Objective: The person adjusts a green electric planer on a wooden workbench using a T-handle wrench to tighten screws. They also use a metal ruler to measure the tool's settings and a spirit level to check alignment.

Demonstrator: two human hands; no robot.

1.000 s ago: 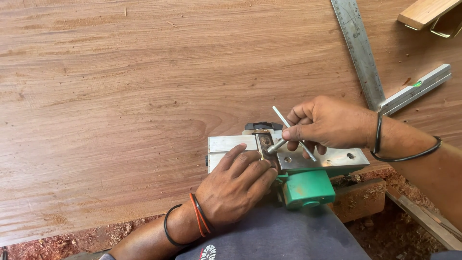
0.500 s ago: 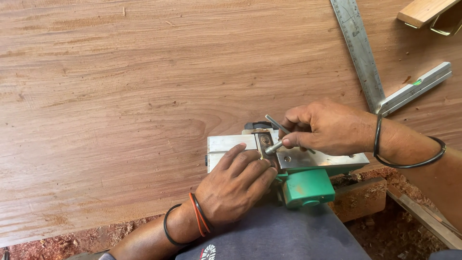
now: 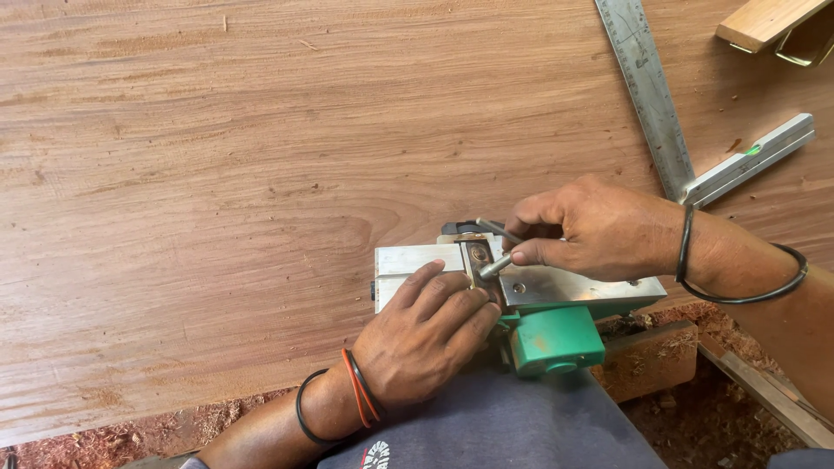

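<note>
Nearest you: grey cloth over your lap [image 3: 504,434], a small white print at its lower edge. Just above it, the electric planer [image 3: 521,300] lies upside down, metal sole up, green body [image 3: 556,339] toward you, at the near edge of the big wooden board [image 3: 217,174].

Your left hand [image 3: 426,339] lies flat on the sole, fingers together, pressing down, tips at the blade slot. Red and black bands on that wrist.

Your right hand [image 3: 591,230] has its fingers clamped on a small metal L-key [image 3: 493,265], short end down into the blade drum in the slot. Black band on that wrist. The hand covers part of the sole behind the slot.

Right of the planer: a rough wood block [image 3: 651,360], reddish sawdust [image 3: 730,321] around it.

Farther out, right: a steel ruler [image 3: 647,87] running diagonally, meeting a silver spirit level [image 3: 756,156] with a green vial. Top right corner: a pale timber offcut [image 3: 764,22].

Board is reddish-brown, strong grain, fills the rest of view.
</note>
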